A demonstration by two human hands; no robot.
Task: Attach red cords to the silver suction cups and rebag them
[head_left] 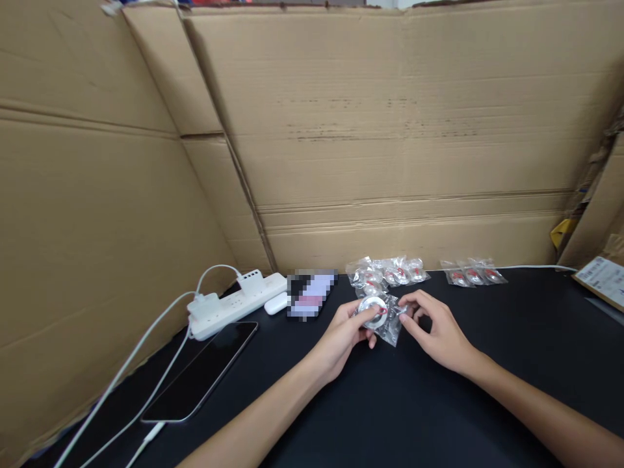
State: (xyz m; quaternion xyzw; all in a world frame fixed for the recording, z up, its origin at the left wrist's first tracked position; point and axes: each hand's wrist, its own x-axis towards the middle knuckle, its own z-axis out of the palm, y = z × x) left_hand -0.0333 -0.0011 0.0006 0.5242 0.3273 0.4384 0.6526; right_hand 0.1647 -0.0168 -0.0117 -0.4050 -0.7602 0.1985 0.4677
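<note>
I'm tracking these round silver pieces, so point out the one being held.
The round silver piece in the left grip; the others lie in clear plastic bags on the black tabletop, in two groups near the cardboard wall.

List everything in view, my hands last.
Round piece: one, silver, centre
Bag: one, clear, centre
Bagged pieces: several, silver, centre back
Bagged row: three, silver, right back
Power strip: one, white, left
Plugs: two, white, on strip
Cables: several, white, mostly left
Tablet: one, black, front left
Small case: one, white, beside strip
Pixelated device: one, multicoloured, beside case
Package: one, white-brown, far right
Small object: one, yellow, right back
Cardboard panels: several, brown, around
Table: one, black, beneath
Left hand: one, bare, holding round piece
Right hand: one, bare, fingers at bag
</note>
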